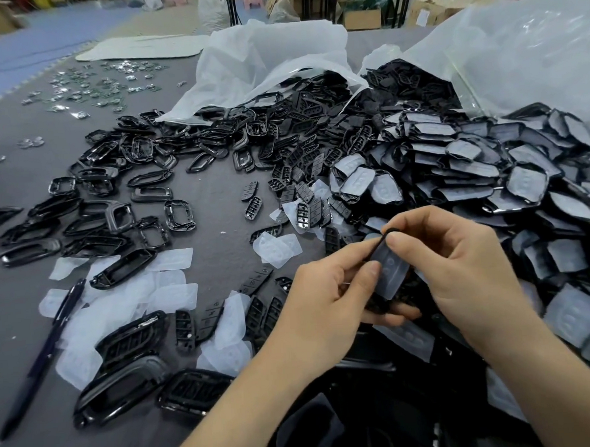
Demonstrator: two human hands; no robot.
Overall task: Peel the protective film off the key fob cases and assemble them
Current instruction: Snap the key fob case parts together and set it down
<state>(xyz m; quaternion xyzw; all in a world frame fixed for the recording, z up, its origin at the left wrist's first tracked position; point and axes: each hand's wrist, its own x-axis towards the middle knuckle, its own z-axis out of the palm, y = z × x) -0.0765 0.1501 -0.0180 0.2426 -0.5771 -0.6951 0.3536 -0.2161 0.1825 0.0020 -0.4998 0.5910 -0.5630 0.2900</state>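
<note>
Worker's arms, seen from the head camera | left hand (325,297) bare, thumbnail cut short and plain | right hand (460,266) bare, nails likewise short | left forearm (261,396) and right forearm (533,364) uncovered down to the lower edge

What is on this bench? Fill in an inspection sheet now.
Surface: grey table, strewn with parts.
Job's things: filmed case held up; heap of filmed cases on the right; black frames on the left.
Clutter: peeled films, pen.
Hands: left hand and right hand both pinch the case with their fingers.
Cables: nothing seen.
Surroundings: white bags, cardboard boxes behind.
</note>
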